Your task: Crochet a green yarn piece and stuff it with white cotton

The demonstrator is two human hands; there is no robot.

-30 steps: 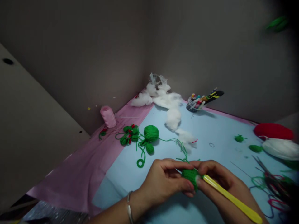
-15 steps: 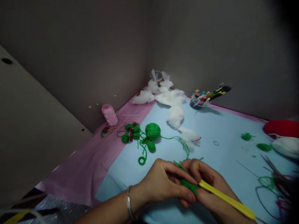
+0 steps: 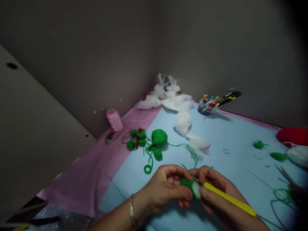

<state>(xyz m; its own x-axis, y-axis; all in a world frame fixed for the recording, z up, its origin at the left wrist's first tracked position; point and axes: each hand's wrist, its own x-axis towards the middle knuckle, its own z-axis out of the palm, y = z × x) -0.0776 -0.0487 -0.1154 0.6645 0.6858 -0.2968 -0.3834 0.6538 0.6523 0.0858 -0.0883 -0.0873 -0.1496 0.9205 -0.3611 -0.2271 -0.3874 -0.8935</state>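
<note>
Between the fingers of my left hand (image 3: 166,187) is a small green crocheted piece (image 3: 186,183), with white stuffing (image 3: 196,190) showing at its open end. My right hand (image 3: 214,187) grips a yellow-handled crochet hook (image 3: 228,196); the thin metal tip meets the piece's upper edge. The right fingertips also touch the stuffed end. Green yarn (image 3: 194,157) trails from near my hands toward a green yarn ball (image 3: 159,138) further back. Beside that ball lie a small green oval piece (image 3: 158,154) and a green ring (image 3: 147,169).
White stuffing tufts (image 3: 184,122) stretch toward the back corner. A cup of pens (image 3: 207,107) stands by the wall, a pink thread cone (image 3: 115,120) at left. Scissors (image 3: 286,175), tangled yarn, a red ball (image 3: 292,136) and a white ball (image 3: 298,155) lie at right.
The green piece has turned in my fingers, so white stuffing now shows at its end. My right hand and the hook have shifted slightly, with the metal tip visible at the piece.
</note>
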